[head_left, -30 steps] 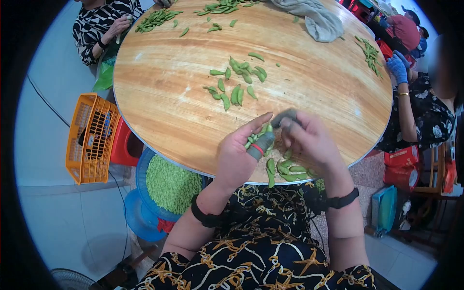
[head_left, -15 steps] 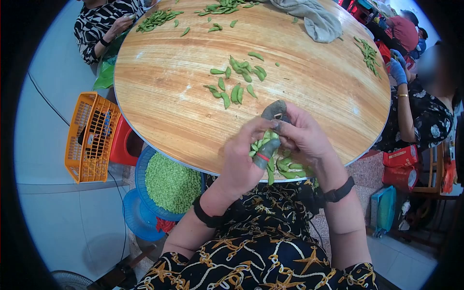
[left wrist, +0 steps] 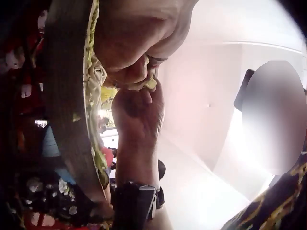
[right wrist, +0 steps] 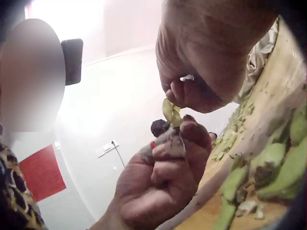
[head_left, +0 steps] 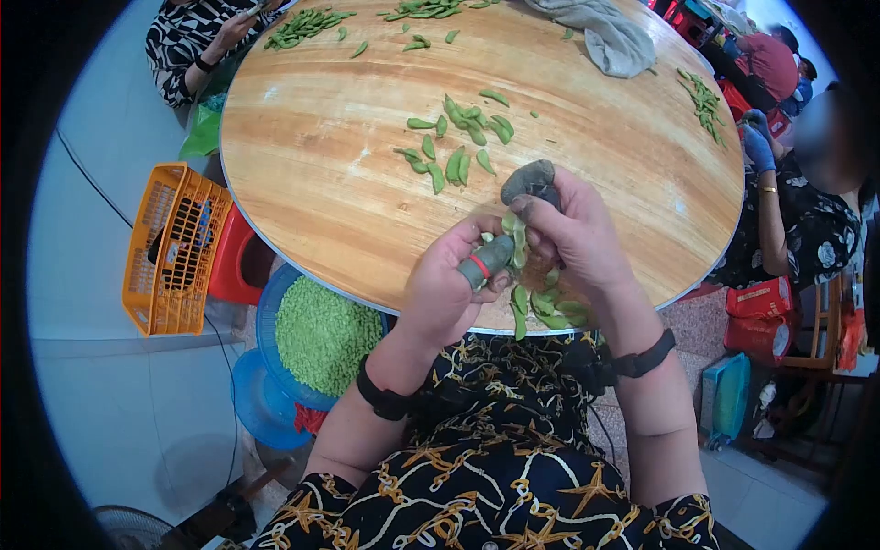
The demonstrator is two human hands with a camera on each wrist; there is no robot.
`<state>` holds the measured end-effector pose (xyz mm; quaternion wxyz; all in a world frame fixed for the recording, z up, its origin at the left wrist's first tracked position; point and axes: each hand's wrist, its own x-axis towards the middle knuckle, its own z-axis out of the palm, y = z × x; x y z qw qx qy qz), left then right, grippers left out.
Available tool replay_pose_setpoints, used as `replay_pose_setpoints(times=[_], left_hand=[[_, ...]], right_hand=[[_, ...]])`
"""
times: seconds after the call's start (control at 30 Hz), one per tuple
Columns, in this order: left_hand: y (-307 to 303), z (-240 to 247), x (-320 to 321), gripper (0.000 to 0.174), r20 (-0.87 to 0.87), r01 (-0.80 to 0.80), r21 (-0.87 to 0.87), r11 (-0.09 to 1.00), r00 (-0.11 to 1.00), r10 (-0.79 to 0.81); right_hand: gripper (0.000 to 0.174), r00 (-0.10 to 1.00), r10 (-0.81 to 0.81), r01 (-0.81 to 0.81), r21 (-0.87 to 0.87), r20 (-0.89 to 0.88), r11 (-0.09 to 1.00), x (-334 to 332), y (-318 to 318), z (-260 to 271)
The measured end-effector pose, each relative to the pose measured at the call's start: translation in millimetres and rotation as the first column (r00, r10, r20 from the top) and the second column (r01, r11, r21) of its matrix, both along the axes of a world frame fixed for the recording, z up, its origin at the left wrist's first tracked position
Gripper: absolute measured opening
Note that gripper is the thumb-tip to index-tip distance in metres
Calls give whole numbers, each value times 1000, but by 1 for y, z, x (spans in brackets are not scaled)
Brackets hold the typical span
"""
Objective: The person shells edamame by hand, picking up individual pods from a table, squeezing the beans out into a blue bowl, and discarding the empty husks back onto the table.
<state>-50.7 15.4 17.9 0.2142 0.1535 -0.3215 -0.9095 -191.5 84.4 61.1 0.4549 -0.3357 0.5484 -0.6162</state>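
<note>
- Green soybean pod (head_left: 512, 236), pinched between both hands just above the near rim of the round, pale wooden table (head_left: 312, 192); in the right wrist view, upright between the fingertips.
- Left hand (head_left: 443, 295): fingers curled into a fist, thumb in a grey rubber finger cover with a red band (head_left: 483, 264), pressed against the lower end of the pod.
- Right hand (head_left: 576, 240): clamped on the upper end from above, one finger in a dark grey cover (head_left: 529, 180).
- Hands together, meeting at the pod; covers probably worn to spare nails and skin while splitting shells.
- Small heap of green pods (head_left: 547, 312) under the right hand at the table edge, likely kept there for a short reach.
- Blue plastic basket (head_left: 263, 323) of shelled green beans below the rim beside the left arm, seemingly set there to catch beans straight from the hands.
- Loose scatter of more pods (head_left: 456, 147) mid-table, well apart from the hands; crumpled grey cloth (head_left: 610, 38) at the far side; orange plastic crate (head_left: 170, 252) on the floor to the left.
- No brand, label or writing legible anywhere in view.
</note>
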Motion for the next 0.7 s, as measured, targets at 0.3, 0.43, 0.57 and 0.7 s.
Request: replay_pose_setpoints(times=[0.3, 0.43, 0.57, 0.7], left_hand=[[-44, 12, 87, 14, 82, -441, -348, 827, 865, 496], [-66, -29, 162, 13, 169, -591, -420, 688, 694, 699], [-76, -75, 216, 21, 635, 232, -763, 603, 441, 634], [-59, -56, 199, 28, 496, 596, -754, 274, 245, 833]], right_hand=[[18, 610, 450, -335, 302, -653, 892, -27, 12, -10], [19, 472, 646, -538, 384, -600, 750, -30, 7, 4], [21, 433, 292, -109, 273, -852, 956, -48, -39, 2], [23, 82, 235, 33, 239, -968, 970, -38, -68, -3]])
